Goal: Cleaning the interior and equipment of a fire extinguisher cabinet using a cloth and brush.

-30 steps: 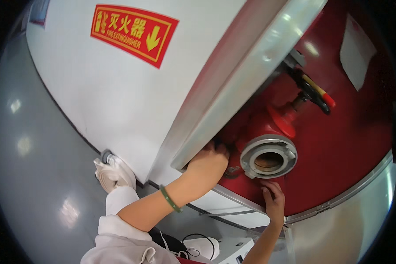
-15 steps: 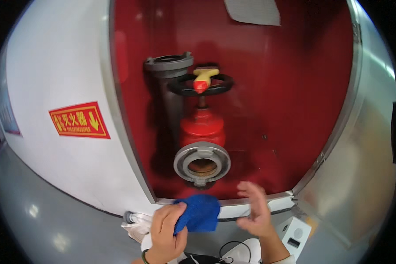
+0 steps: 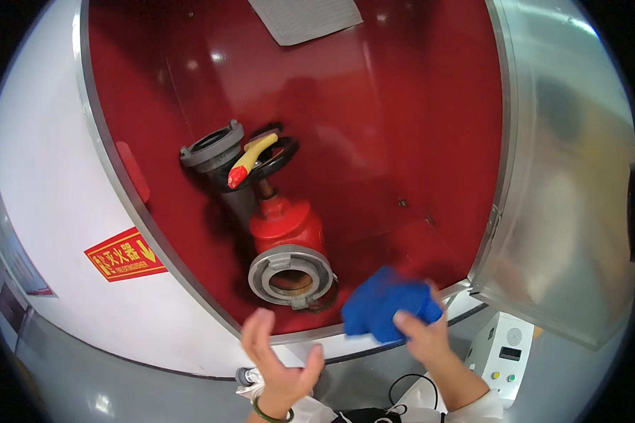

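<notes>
1. One blue cloth (image 3: 384, 303) sits bunched in the right hand (image 3: 425, 333), fingers curled over it, at the red cabinet's (image 3: 416, 141) lower edge.
2. Left hand (image 3: 279, 363) spread open, holding nothing, below the hydrant valve (image 3: 289, 243).

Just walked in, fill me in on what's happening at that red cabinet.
A person stands at an open red cabinet that houses a red hydrant valve with a black handwheel and a metal outlet coupling. The right hand grips a blue cloth at the cabinet's lower rim, just right of the coupling. The left hand is open and empty, held in front of the rim. The metal door is swung out to the right.
</notes>
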`<control>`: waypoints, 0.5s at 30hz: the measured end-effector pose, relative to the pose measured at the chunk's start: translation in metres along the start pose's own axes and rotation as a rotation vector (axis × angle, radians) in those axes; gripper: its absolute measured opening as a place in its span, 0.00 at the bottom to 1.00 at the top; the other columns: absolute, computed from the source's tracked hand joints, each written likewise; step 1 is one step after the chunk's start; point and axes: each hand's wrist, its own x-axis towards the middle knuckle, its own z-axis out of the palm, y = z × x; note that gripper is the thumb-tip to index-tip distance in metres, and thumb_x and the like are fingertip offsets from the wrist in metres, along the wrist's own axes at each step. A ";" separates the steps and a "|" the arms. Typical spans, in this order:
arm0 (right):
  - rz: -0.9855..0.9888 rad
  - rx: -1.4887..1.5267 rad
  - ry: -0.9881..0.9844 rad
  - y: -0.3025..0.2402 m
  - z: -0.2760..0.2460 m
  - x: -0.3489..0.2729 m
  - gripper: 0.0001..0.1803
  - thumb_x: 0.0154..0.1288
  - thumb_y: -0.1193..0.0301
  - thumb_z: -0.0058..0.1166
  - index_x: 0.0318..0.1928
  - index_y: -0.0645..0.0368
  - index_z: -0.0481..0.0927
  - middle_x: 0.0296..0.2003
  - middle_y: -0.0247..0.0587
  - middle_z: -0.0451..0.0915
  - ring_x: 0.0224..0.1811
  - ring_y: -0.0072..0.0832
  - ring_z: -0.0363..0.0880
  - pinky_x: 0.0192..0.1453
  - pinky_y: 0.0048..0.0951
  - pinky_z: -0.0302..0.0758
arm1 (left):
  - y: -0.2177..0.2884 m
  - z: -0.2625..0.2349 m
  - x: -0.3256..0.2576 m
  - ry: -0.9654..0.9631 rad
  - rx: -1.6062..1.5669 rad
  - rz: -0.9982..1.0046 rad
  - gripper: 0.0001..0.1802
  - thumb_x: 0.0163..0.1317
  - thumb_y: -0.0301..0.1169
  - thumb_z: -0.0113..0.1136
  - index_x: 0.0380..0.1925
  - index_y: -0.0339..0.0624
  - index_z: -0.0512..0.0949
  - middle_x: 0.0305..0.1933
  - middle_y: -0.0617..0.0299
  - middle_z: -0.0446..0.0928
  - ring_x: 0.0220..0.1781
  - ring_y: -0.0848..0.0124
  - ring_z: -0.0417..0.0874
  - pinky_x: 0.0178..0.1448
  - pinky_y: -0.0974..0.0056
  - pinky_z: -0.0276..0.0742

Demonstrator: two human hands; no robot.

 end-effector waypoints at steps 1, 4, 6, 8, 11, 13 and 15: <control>-0.097 -0.015 0.047 -0.011 0.004 0.013 0.23 0.49 0.73 0.63 0.46 0.60 0.70 0.36 0.35 0.76 0.39 0.22 0.75 0.46 0.27 0.73 | -0.002 -0.002 0.010 0.062 0.066 0.014 0.44 0.45 0.34 0.64 0.61 0.30 0.56 0.62 0.44 0.56 0.65 0.52 0.57 0.68 0.53 0.51; -0.415 -0.258 0.091 -0.030 0.023 0.054 0.21 0.48 0.76 0.62 0.44 0.62 0.70 0.40 0.42 0.74 0.44 0.27 0.74 0.50 0.30 0.70 | -0.010 -0.006 0.040 0.032 0.197 -0.017 0.53 0.41 0.38 0.72 0.63 0.30 0.51 0.66 0.42 0.48 0.66 0.49 0.53 0.67 0.51 0.54; -0.811 -0.583 -0.031 -0.040 0.032 0.088 0.23 0.44 0.77 0.62 0.44 0.61 0.71 0.47 0.49 0.71 0.52 0.38 0.71 0.56 0.35 0.67 | -0.010 -0.001 0.051 0.019 0.183 -0.018 0.56 0.39 0.38 0.73 0.64 0.31 0.48 0.67 0.42 0.47 0.68 0.49 0.51 0.69 0.51 0.49; -0.971 -0.677 -0.189 -0.057 0.056 0.112 0.25 0.40 0.79 0.60 0.44 0.59 0.73 0.52 0.52 0.68 0.57 0.46 0.67 0.60 0.39 0.64 | -0.011 0.007 0.059 -0.019 0.181 -0.003 0.63 0.33 0.40 0.76 0.65 0.32 0.45 0.68 0.41 0.45 0.70 0.48 0.48 0.71 0.49 0.46; -0.989 -0.851 -0.708 -0.057 0.093 0.137 0.23 0.45 0.81 0.58 0.46 0.55 0.78 0.54 0.41 0.70 0.57 0.45 0.66 0.58 0.37 0.68 | -0.009 0.013 0.064 -0.042 0.223 0.026 0.63 0.34 0.40 0.76 0.65 0.32 0.45 0.69 0.41 0.45 0.70 0.47 0.47 0.71 0.50 0.46; -1.042 -0.946 -0.742 -0.061 0.112 0.134 0.20 0.46 0.79 0.56 0.44 0.53 0.79 0.52 0.39 0.71 0.52 0.43 0.69 0.53 0.37 0.72 | -0.008 0.018 0.067 -0.011 0.259 0.079 0.62 0.35 0.45 0.76 0.63 0.29 0.48 0.65 0.39 0.51 0.67 0.46 0.52 0.66 0.46 0.52; -1.060 -1.120 -0.757 -0.069 0.123 0.133 0.19 0.45 0.78 0.57 0.43 0.53 0.79 0.50 0.38 0.71 0.50 0.41 0.69 0.50 0.36 0.73 | -0.014 0.029 0.065 0.036 0.220 0.053 0.61 0.34 0.44 0.76 0.63 0.29 0.49 0.63 0.39 0.52 0.64 0.46 0.55 0.65 0.46 0.53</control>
